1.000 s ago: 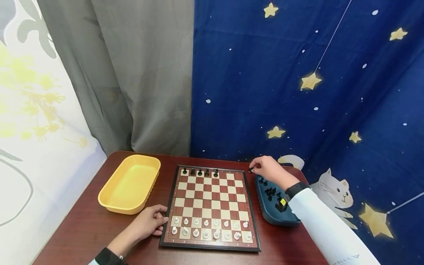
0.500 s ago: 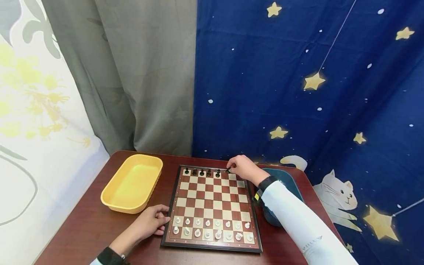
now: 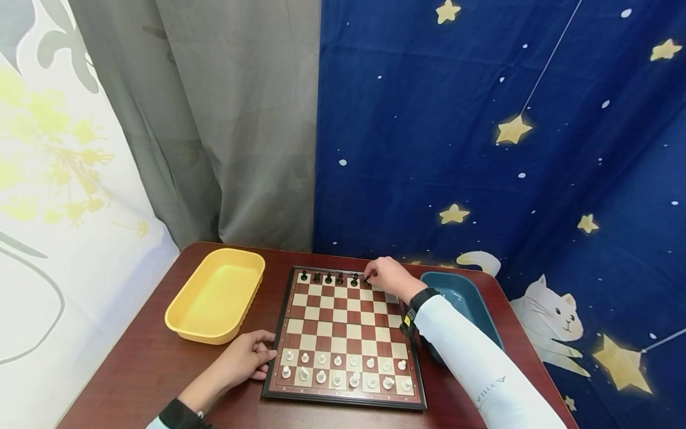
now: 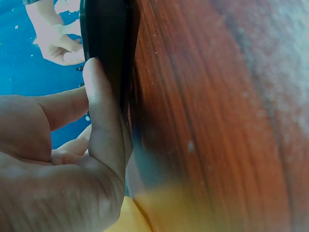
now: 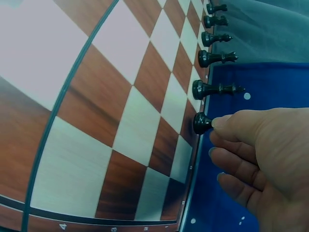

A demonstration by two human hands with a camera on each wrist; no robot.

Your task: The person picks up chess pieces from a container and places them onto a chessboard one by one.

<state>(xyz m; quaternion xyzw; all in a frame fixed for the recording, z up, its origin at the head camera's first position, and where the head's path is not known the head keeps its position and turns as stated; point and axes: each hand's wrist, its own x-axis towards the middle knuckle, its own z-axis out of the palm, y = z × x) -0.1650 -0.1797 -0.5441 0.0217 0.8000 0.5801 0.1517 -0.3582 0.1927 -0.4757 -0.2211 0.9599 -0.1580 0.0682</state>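
A brown-and-cream chessboard (image 3: pixel 343 333) lies mid-table. White pieces (image 3: pixel 343 369) fill its two near rows, and several black pieces (image 3: pixel 328 277) stand along the far row. My right hand (image 3: pixel 371 277) reaches over the far edge and pinches a black piece (image 5: pixel 202 123) by its top. That piece's base sits on a far-row square beside the other black pieces (image 5: pixel 215 89). My left hand (image 3: pixel 257 354) rests on the table with its thumb (image 4: pixel 104 121) pressed flat against the board's dark left edge (image 4: pixel 108 43).
A yellow tray (image 3: pixel 217 295) stands left of the board, and a blue tray (image 3: pixel 461 295) stands to its right, partly hidden by my white sleeve (image 3: pixel 471 357). The table (image 3: pixel 145 369) is dark red wood. Curtains hang close behind its far edge.
My right hand carried a black piece left from above the blue tray to the board's far row and lowered it beside the other black pieces. The left hand stayed put.
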